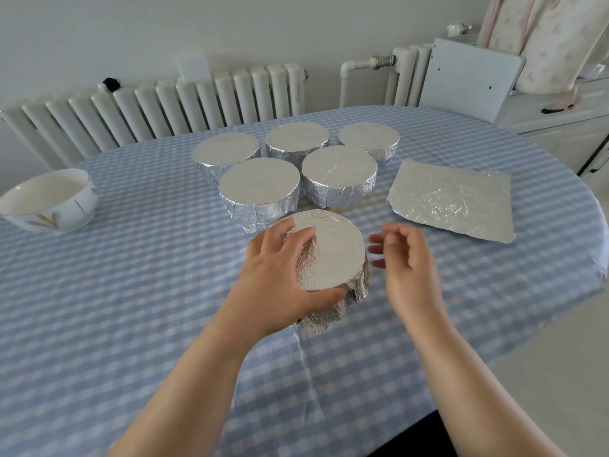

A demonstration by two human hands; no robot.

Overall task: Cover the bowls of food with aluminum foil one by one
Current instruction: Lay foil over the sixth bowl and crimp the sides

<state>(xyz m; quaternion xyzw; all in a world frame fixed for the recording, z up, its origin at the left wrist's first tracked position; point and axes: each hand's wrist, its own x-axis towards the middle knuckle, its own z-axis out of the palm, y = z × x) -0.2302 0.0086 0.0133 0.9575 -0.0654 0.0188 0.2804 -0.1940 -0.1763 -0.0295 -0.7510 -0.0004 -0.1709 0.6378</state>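
A foil-covered bowl [333,255] is tilted toward me near the table's middle. My left hand [280,278] grips its left side, thumb under the near rim and fingers over the far edge. My right hand [405,258] hovers just right of the bowl, fingers loosely curled, holding nothing. Behind them stand several bowls wrapped in foil [260,188]. An uncovered white bowl [49,199] holding pale food sits at the far left. A flat foil sheet [454,199] lies on the right.
The oval table [131,308] wears a blue checked cloth; its edge curves away at the right. A white radiator [164,103] lines the wall behind. A white cabinet [560,127] stands at the back right.
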